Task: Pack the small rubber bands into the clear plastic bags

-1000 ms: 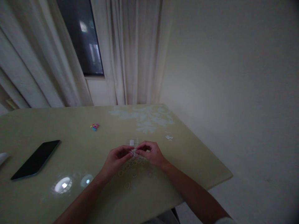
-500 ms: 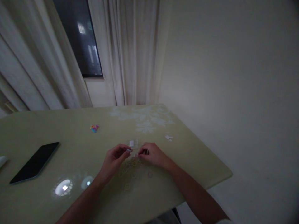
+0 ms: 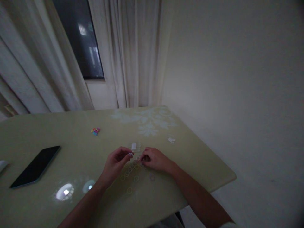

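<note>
Near the middle of the table, my left hand (image 3: 115,163) pinches a small whitish item (image 3: 130,154), perhaps a ring, between thumb and fingertips. Just to its right is my right hand (image 3: 154,159), its fingers pressed together low over a loose group of small pale rings (image 3: 129,169); what they hold, if anything, is too small to name. A clear compartment box (image 3: 136,147) with a white piece inside lies just beyond both hands. Single rings lie nearer me, one pale yellow (image 3: 129,190) and one pinkish (image 3: 152,178).
The greenish table (image 3: 71,133) bears a small colourful pile (image 3: 96,131), a black tablet (image 3: 35,166) at the left and white scraps (image 3: 171,139) at the right. A white object (image 3: 3,165) sits at the left edge. Curtains and a wall stand behind.
My right hand has shifted slightly, and its fingers have curled a little more. My left hand stays nearly in place, with the whitish item turned slightly.
</note>
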A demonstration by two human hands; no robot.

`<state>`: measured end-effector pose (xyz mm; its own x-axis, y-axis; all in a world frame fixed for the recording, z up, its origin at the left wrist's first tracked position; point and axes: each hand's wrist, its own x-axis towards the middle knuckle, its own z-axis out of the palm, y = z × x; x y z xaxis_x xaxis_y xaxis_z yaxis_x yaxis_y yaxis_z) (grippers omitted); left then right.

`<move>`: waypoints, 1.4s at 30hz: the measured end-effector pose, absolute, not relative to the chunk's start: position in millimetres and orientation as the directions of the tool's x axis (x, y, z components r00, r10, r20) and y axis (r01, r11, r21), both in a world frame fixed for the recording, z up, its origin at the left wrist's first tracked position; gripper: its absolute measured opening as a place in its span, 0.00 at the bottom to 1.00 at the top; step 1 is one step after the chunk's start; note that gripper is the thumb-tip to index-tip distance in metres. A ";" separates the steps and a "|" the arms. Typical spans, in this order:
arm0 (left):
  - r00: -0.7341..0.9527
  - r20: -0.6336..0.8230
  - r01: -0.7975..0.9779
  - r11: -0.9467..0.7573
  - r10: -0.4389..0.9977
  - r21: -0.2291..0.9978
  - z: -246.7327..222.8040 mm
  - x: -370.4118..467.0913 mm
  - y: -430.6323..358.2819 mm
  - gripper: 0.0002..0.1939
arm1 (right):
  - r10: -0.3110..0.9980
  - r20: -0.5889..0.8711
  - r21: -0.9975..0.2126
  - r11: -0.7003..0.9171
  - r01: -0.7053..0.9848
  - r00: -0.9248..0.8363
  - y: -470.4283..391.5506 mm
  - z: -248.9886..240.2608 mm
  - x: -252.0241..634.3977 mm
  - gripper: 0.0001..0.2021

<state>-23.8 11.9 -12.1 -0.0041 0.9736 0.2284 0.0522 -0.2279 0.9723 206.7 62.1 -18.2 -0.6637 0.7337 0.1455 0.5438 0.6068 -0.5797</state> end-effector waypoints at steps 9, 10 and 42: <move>-0.016 0.202 0.003 -0.202 0.979 0.979 -8.9 -23.2 12.0 0.12 | 0.743 0.154 -0.553 0.611 0.566 -0.652 63.8 -16.0 207.8 0.06; -0.019 0.206 -0.001 -0.206 0.978 0.979 -8.6 -23.2 12.0 0.12 | 0.744 0.154 -0.561 0.608 0.562 -0.650 63.9 -15.3 208.5 0.06; 0.103 0.160 0.070 -0.168 0.982 0.983 -12.4 -22.0 10.7 0.09 | 0.876 0.302 -0.894 0.398 0.207 -0.376 44.6 -2.1 185.4 0.04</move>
<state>-22.0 10.7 -12.4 0.1030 0.9817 0.1601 0.0696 -0.1677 0.9834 185.4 44.6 -2.1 -0.3765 0.8757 0.3023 0.2074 0.3977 -0.8937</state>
